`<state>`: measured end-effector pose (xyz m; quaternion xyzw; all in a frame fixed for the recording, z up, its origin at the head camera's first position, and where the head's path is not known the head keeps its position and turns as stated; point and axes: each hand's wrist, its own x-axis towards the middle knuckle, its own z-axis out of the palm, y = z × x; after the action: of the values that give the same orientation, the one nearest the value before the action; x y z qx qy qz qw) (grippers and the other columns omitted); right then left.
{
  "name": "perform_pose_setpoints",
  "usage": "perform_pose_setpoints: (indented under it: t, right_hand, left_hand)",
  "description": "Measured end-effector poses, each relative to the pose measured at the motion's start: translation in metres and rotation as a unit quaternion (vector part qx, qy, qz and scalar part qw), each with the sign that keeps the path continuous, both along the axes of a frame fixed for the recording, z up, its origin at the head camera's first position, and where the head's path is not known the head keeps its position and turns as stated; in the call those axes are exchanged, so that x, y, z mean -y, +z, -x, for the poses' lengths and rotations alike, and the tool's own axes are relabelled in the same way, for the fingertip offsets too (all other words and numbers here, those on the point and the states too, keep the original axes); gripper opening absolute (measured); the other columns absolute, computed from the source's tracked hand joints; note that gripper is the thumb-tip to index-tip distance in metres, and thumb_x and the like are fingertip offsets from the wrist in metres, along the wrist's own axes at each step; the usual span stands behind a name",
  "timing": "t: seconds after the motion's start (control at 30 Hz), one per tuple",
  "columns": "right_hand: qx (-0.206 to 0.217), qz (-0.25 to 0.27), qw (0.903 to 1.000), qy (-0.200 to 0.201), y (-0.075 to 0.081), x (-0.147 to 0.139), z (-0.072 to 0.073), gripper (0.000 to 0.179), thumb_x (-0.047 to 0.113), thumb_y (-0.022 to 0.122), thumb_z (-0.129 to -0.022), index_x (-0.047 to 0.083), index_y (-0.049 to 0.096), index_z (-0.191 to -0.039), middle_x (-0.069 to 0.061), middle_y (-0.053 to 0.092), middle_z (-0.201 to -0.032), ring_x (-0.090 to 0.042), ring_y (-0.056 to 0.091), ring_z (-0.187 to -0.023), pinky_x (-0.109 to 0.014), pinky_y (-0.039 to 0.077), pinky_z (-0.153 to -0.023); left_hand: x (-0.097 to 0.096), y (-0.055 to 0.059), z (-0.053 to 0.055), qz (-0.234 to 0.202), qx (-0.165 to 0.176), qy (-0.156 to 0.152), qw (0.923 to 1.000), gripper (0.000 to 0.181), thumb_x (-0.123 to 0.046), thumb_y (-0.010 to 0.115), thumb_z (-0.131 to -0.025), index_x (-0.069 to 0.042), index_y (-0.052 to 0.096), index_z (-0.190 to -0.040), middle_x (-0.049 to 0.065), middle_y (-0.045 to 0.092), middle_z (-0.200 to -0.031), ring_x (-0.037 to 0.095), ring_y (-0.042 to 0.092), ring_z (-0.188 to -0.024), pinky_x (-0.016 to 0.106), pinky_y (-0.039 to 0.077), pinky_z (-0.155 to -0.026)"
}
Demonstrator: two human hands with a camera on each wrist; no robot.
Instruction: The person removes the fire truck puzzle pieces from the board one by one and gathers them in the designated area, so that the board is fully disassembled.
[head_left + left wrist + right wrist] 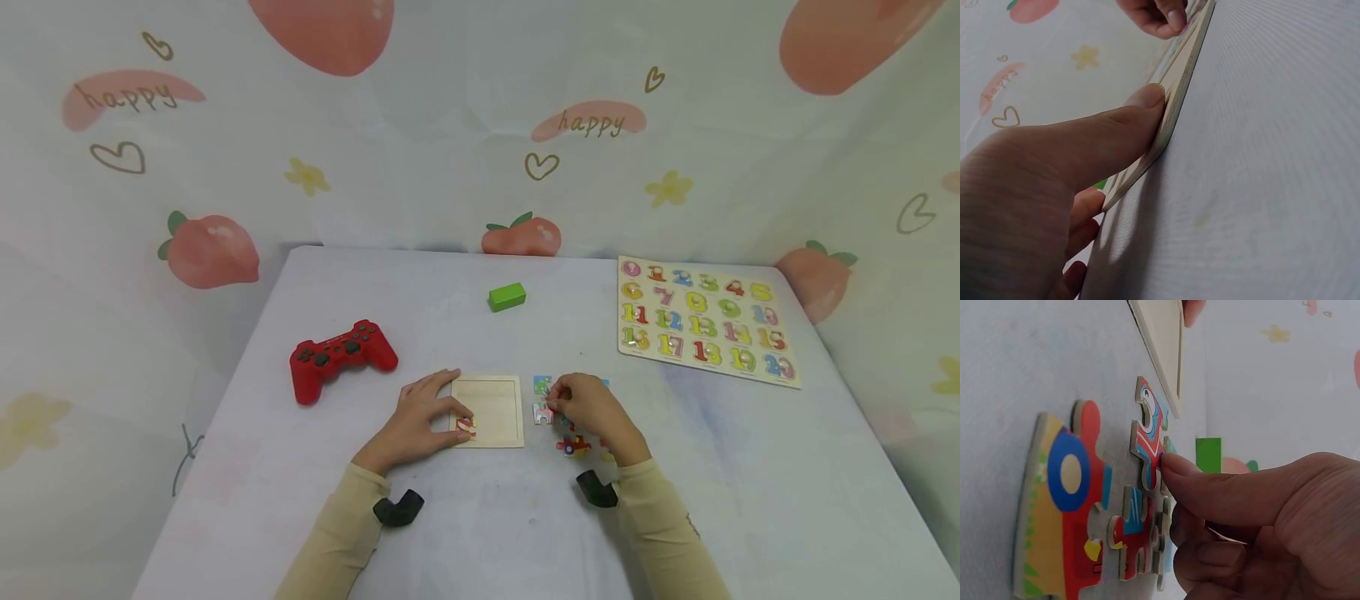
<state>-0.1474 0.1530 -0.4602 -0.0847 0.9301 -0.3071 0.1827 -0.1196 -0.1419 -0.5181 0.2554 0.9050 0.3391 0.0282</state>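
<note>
My left hand [420,421] grips the shallow wooden puzzle tray [497,408] at its left side. The thumb is on the front rim and the other fingers lie along the left edge. A red and yellow jigsaw piece [466,426] sits in the tray's front left corner, partly behind the thumb. To the right of the tray, my right hand [588,406] pinches a red, white and blue jigsaw piece [1149,431] at its edge with curled fingers. Other loose pieces surround that hand, among them a red one with a blue wheel [1072,472].
A red game controller [343,358] lies to the left of the tray. Behind the tray stands a green block [507,297]. The number board [705,321] occupies the back right of the white table [465,533]. A printed cloth [450,125] hangs behind the table.
</note>
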Motion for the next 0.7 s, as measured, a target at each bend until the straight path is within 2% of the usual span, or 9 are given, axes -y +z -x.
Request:
perform_pose_setpoints:
  t: [0.2, 0.37, 0.53, 0.63, 0.7]
  right_hand:
    - [-0.005, -0.005, 0.9998, -0.016, 0.006, 0.003, -0.002, 0.011, 0.013, 0.070, -0.087, 0.008, 0.062, -0.083, -0.001, 0.059, -0.073, -0.014, 0.050, -0.063, -0.027, 0.041, -0.057]
    - [-0.037, 0.003, 0.9992, -0.012, 0.013, 0.019, -0.009, 0.009, 0.011, 0.070, -0.086, 0.008, 0.062, -0.086, -0.001, 0.056, -0.071, -0.014, 0.048, -0.061, -0.027, 0.040, -0.055]
    - [-0.063, 0.007, 0.9964, 0.057, 0.012, 0.050, -0.023, 0.010, 0.014, 0.070, -0.086, 0.010, 0.061, -0.089, 0.002, 0.053, -0.075, -0.012, 0.048, -0.065, -0.026, 0.041, -0.057]
    - [-0.069, -0.001, 0.9930, 0.096, 0.007, 0.069, -0.032, 0.017, 0.017, 0.072, -0.086, 0.009, 0.061, -0.097, 0.001, 0.055, -0.083, -0.013, 0.050, -0.072, -0.028, 0.044, -0.064]
    - [-0.071, -0.009, 0.9915, 0.109, 0.001, 0.078, -0.036, 0.023, 0.018, 0.072, -0.085, 0.009, 0.060, -0.103, -0.001, 0.054, -0.088, -0.014, 0.051, -0.076, -0.029, 0.045, -0.067]
  left_hand:
    - [0.001, 0.000, 0.000, -0.004, -0.013, -0.001, 0.9999, 0.019, -0.041, 0.075, -0.079, -0.039, 0.067, -0.096, 0.004, 0.038, -0.150, 0.024, 0.028, -0.140, 0.052, 0.019, -0.104]
    - [0.002, -0.001, 0.000, 0.002, -0.022, -0.009, 0.9997, 0.019, -0.042, 0.073, -0.080, -0.040, 0.066, -0.097, 0.005, 0.038, -0.150, 0.024, 0.028, -0.141, 0.053, 0.020, -0.103]
    - [0.004, 0.001, 0.000, 0.008, -0.005, -0.021, 0.9998, 0.031, -0.044, 0.075, -0.079, -0.039, 0.065, -0.108, 0.004, 0.034, -0.152, 0.026, 0.024, -0.143, 0.053, 0.019, -0.105]
    - [0.006, 0.002, 0.001, 0.013, 0.017, -0.026, 0.9994, 0.049, -0.048, 0.078, -0.075, -0.037, 0.062, -0.120, 0.003, 0.030, -0.155, 0.026, 0.020, -0.144, 0.051, 0.018, -0.107]
    - [0.007, 0.003, 0.001, 0.021, 0.025, -0.029, 0.9990, 0.063, -0.052, 0.079, -0.071, -0.035, 0.058, -0.127, 0.003, 0.028, -0.156, 0.026, 0.019, -0.145, 0.051, 0.018, -0.107]
